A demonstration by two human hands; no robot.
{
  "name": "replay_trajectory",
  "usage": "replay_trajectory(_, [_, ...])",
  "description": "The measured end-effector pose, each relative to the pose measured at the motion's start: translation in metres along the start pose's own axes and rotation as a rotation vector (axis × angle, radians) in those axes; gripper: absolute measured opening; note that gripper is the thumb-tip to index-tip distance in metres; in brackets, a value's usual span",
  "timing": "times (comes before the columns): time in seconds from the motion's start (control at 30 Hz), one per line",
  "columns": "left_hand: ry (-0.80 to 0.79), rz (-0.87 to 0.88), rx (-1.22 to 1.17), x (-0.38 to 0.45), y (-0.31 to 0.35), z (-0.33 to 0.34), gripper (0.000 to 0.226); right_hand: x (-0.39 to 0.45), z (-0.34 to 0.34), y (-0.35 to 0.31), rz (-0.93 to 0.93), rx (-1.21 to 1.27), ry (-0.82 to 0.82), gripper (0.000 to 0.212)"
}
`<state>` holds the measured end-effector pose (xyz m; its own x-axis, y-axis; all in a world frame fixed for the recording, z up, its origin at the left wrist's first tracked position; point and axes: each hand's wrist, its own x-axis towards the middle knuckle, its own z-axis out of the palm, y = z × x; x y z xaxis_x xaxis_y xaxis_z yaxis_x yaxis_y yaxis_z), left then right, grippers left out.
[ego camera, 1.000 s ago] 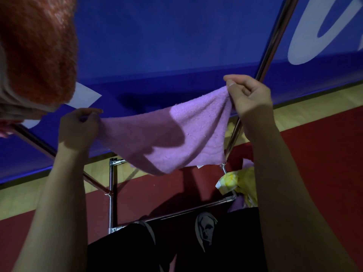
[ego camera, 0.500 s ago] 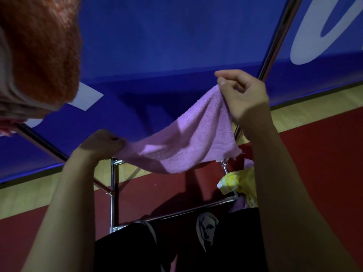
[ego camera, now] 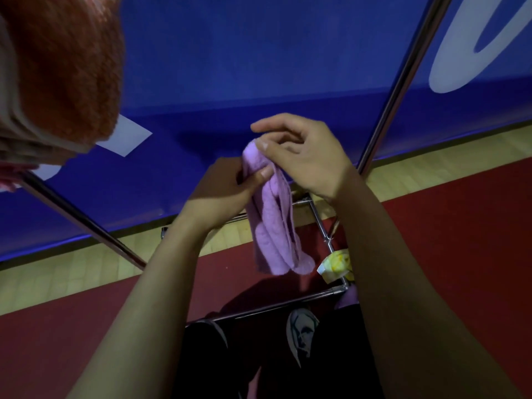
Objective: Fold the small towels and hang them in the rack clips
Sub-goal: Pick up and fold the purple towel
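Hanging in loose folds between both hands, the purple towel (ego camera: 272, 226) is gathered at its top and droops down in front of the metal rack (ego camera: 316, 208). The left hand (ego camera: 227, 185) has its grip closed on the towel's upper part, thumb pressed across the front of the cloth and fingers behind it. The right hand (ego camera: 302, 156) sits just above and beside it, fingers curled; its thumb and fingertips touch the bunched top edge of the towel, so its grip looks narrow and pinching the cloth.

An orange towel (ego camera: 63, 67) fills the upper left corner, lying over stacked cloth edges. Slanted rack poles (ego camera: 403, 82) cross a blue banner (ego camera: 244, 67) with white lettering. Below the banner run a strip of pale wooden floor (ego camera: 72, 272) and a red floor area (ego camera: 460, 226). Something yellow and crumpled (ego camera: 335, 264) sits at the rack's lower corner, near the towel's hanging end.
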<state>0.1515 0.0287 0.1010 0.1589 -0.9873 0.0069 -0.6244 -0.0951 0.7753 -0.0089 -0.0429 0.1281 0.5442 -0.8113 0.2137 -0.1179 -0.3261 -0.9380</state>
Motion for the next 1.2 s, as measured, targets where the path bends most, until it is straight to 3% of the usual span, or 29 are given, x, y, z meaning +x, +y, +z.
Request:
replay_trajectory(0.1, [0.078,-0.005,-0.087,-0.002,0.006,-0.007,0.050,0.004,-0.006,0.008,0.033,-0.061,-0.011,0.028])
replay_trajectory(0.27, [0.184,-0.042,-0.178,-0.005,0.007,-0.013,0.049,0.000,-0.005,0.027,0.191,-0.403,-0.350,0.042])
replay_trajectory(0.33, [0.209,-0.031,-0.180,-0.006,0.007,-0.013,0.041,0.000,-0.002,0.031,0.217,-0.471,-0.398,0.034])
replay_trajectory(0.43, [0.269,-0.042,-0.183,-0.006,0.010,-0.014,0.038,0.001,-0.001,0.027,0.252,-0.502,-0.397,0.023])
replay_trajectory(0.57, [0.345,-0.031,-0.158,-0.007,0.008,-0.018,0.041,-0.001,0.011,0.021,0.258,-0.680,-0.422,0.038])
replay_trajectory(0.63, [0.374,-0.024,-0.153,-0.007,0.009,-0.017,0.039,-0.002,0.020,0.022,0.271,-0.738,-0.432,0.031])
replay_trajectory(0.8, [0.399,0.035,-0.169,-0.007,0.011,-0.019,0.033,0.003,0.018,0.026,0.268,-0.688,-0.298,0.010])
replay_trajectory(0.9, [0.480,0.038,-0.192,-0.004,0.004,-0.024,0.041,0.005,0.006,0.029,0.227,-0.676,-0.231,0.021])
replay_trajectory(1.07, [0.539,-0.057,-0.505,0.001,-0.007,-0.035,0.037,0.004,-0.004,0.048,0.332,-0.740,-0.260,0.028])
replay_trajectory(1.13, [0.486,-0.095,-0.772,0.003,-0.008,-0.035,0.034,0.003,-0.009,0.055,0.394,-0.786,-0.338,0.030])
replay_trajectory(1.2, [0.418,-0.164,-0.877,0.003,-0.006,-0.034,0.037,0.001,-0.013,0.058,0.400,-0.761,-0.377,0.024])
